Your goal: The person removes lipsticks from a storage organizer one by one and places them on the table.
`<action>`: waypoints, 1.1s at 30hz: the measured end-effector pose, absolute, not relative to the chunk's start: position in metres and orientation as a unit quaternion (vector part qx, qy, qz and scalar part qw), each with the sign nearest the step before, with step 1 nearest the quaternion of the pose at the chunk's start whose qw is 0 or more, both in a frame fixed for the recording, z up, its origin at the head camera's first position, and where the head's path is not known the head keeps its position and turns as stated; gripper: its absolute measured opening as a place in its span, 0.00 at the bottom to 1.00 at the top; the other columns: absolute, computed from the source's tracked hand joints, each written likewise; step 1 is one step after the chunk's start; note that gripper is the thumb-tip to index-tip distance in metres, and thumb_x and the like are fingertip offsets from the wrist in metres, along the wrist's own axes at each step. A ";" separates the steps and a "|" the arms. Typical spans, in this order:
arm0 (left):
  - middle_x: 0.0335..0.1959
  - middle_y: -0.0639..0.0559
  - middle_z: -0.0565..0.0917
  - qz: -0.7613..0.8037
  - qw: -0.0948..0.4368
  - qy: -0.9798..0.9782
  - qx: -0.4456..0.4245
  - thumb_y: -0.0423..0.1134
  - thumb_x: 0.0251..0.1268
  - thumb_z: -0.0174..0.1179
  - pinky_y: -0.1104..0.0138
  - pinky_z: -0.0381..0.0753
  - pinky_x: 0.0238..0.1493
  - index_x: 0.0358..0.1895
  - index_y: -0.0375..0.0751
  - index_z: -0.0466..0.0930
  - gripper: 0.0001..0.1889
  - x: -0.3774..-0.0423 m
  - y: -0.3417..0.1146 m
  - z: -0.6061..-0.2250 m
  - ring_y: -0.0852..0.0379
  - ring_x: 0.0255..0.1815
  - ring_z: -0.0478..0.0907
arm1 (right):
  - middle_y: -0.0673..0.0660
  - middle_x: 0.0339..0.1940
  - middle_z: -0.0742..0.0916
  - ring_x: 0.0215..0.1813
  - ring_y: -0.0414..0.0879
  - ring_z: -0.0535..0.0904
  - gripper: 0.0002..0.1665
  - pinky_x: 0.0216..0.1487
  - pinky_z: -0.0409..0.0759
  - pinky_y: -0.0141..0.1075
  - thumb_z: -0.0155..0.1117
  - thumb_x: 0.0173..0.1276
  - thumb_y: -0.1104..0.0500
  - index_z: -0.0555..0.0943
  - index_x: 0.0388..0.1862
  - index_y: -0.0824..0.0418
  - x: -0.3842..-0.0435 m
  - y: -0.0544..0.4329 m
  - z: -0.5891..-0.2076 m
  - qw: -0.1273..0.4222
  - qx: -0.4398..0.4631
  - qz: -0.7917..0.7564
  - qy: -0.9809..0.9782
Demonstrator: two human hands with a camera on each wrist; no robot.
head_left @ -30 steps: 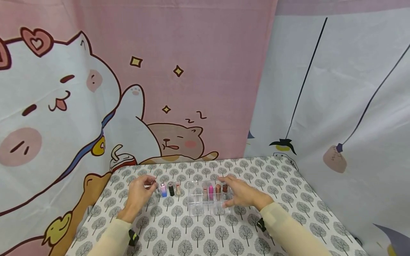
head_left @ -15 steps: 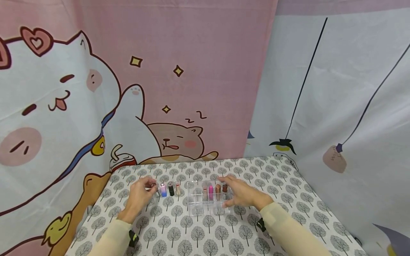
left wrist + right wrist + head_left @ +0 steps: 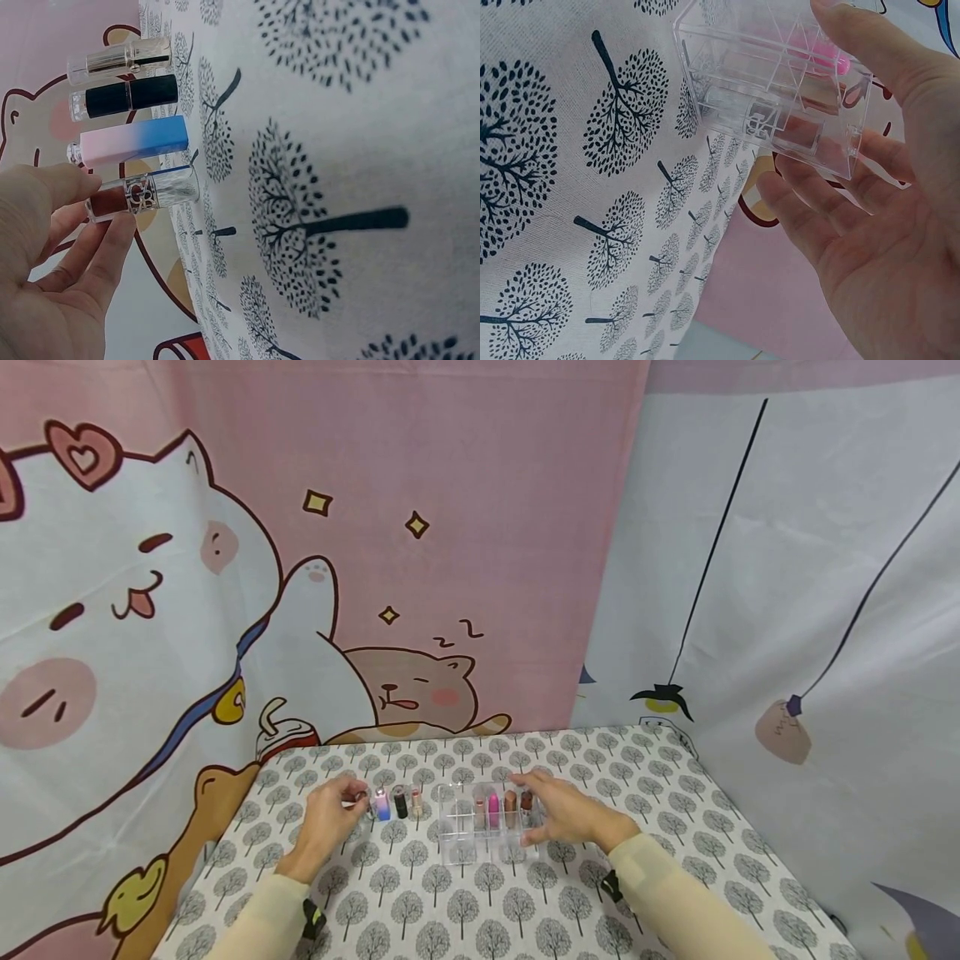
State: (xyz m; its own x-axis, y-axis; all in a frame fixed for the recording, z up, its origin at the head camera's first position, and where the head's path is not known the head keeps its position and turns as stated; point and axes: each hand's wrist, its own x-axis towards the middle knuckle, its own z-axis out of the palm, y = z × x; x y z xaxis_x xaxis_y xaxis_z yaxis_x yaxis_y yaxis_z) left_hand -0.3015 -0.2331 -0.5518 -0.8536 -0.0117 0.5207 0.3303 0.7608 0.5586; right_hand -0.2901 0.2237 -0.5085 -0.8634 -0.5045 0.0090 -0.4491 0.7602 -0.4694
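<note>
The left hand (image 3: 326, 818) pinches a brown lipstick tube (image 3: 114, 201) upright; to its right stand a pink-and-blue tube (image 3: 135, 140), black tube (image 3: 109, 100) and gold tube (image 3: 112, 61). The right hand (image 3: 566, 814) curls round the clear organizer (image 3: 457, 837): four lipsticks (image 3: 493, 811) inside, four apparently left.

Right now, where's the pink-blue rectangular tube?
In head view, the pink-blue tube stands left of centre, between the left hand and black cylindrical tube.
</note>
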 end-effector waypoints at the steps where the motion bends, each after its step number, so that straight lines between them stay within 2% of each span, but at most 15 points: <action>1: 0.37 0.46 0.96 -0.339 0.264 -0.898 -0.097 0.25 0.65 0.78 0.59 1.00 0.40 0.45 0.37 0.95 0.08 -0.303 -0.235 -0.555 0.45 0.39 0.96 | 0.71 0.98 0.63 0.95 0.76 0.62 0.68 0.89 0.66 0.82 0.92 0.66 0.42 0.63 0.97 0.44 -0.290 0.224 -0.508 0.059 -0.255 -0.234 0.936; 3: 0.35 0.46 0.95 -0.345 0.278 -0.890 -0.112 0.25 0.63 0.78 0.57 1.00 0.38 0.44 0.37 0.95 0.08 -0.307 -0.237 -0.560 0.46 0.37 0.95 | 0.71 0.98 0.63 0.95 0.76 0.62 0.68 0.89 0.66 0.82 0.92 0.66 0.42 0.63 0.97 0.45 -0.290 0.224 -0.509 0.058 -0.256 -0.234 0.936; 4: 0.35 0.49 0.95 -0.354 0.290 -0.880 -0.129 0.29 0.65 0.78 0.60 0.99 0.36 0.43 0.39 0.95 0.06 -0.314 -0.242 -0.571 0.50 0.36 0.94 | 0.71 0.98 0.63 0.95 0.76 0.63 0.68 0.89 0.67 0.82 0.92 0.66 0.42 0.63 0.97 0.45 -0.291 0.223 -0.509 0.057 -0.257 -0.233 0.936; 7: 0.34 0.49 0.94 -0.355 0.304 -0.872 -0.144 0.30 0.65 0.78 0.62 0.97 0.33 0.42 0.40 0.95 0.05 -0.316 -0.244 -0.575 0.53 0.35 0.92 | 0.71 0.98 0.63 0.95 0.76 0.62 0.68 0.89 0.67 0.82 0.92 0.66 0.42 0.63 0.97 0.45 -0.291 0.223 -0.508 0.056 -0.257 -0.233 0.936; 10: 0.35 0.48 0.94 -0.349 0.295 -0.879 -0.133 0.29 0.66 0.78 0.62 0.98 0.35 0.43 0.39 0.95 0.06 -0.313 -0.241 -0.571 0.51 0.36 0.93 | 0.71 0.98 0.63 0.95 0.76 0.62 0.68 0.89 0.66 0.82 0.92 0.65 0.42 0.63 0.97 0.44 -0.291 0.224 -0.508 0.055 -0.255 -0.234 0.937; 11: 0.36 0.45 0.95 -0.340 0.282 -0.890 -0.115 0.26 0.63 0.78 0.59 0.99 0.36 0.44 0.37 0.95 0.08 -0.307 -0.236 -0.560 0.47 0.37 0.94 | 0.71 0.98 0.63 0.95 0.76 0.62 0.68 0.89 0.66 0.82 0.92 0.65 0.42 0.63 0.97 0.44 -0.291 0.224 -0.508 0.055 -0.255 -0.234 0.936; 14: 0.41 0.42 0.96 -0.333 0.249 -0.905 -0.086 0.26 0.67 0.78 0.56 1.01 0.43 0.48 0.36 0.95 0.09 -0.301 -0.232 -0.552 0.43 0.43 0.96 | 0.71 0.97 0.63 0.94 0.76 0.63 0.68 0.89 0.67 0.82 0.92 0.65 0.42 0.63 0.97 0.44 -0.291 0.224 -0.508 0.055 -0.256 -0.235 0.936; 18: 0.50 0.39 0.96 -0.329 0.207 -0.919 -0.059 0.29 0.72 0.78 0.49 1.00 0.54 0.53 0.36 0.95 0.10 -0.297 -0.230 -0.545 0.40 0.52 0.96 | 0.71 0.97 0.63 0.94 0.77 0.64 0.68 0.89 0.67 0.82 0.92 0.65 0.43 0.63 0.97 0.45 -0.291 0.224 -0.507 0.055 -0.257 -0.237 0.935; 22: 0.56 0.37 0.95 -0.325 0.195 -0.924 -0.047 0.32 0.74 0.78 0.44 0.98 0.59 0.57 0.37 0.95 0.12 -0.296 -0.231 -0.543 0.38 0.56 0.94 | 0.71 0.97 0.63 0.95 0.76 0.63 0.68 0.89 0.66 0.82 0.92 0.66 0.43 0.63 0.97 0.46 -0.291 0.223 -0.508 0.056 -0.258 -0.238 0.935; 27: 0.58 0.38 0.93 -0.316 0.209 -0.924 -0.052 0.33 0.75 0.78 0.43 0.97 0.58 0.58 0.39 0.95 0.13 -0.296 -0.230 -0.543 0.38 0.58 0.93 | 0.70 0.97 0.64 0.94 0.75 0.65 0.68 0.89 0.67 0.81 0.92 0.65 0.43 0.63 0.97 0.46 -0.290 0.223 -0.509 0.057 -0.257 -0.238 0.935; 33: 0.57 0.42 0.94 -0.309 0.236 -0.919 -0.067 0.34 0.74 0.79 0.51 0.95 0.53 0.58 0.42 0.95 0.13 -0.295 -0.226 -0.538 0.40 0.57 0.93 | 0.69 0.97 0.66 0.92 0.74 0.68 0.68 0.89 0.70 0.79 0.92 0.66 0.42 0.63 0.97 0.46 -0.290 0.223 -0.509 0.058 -0.260 -0.238 0.934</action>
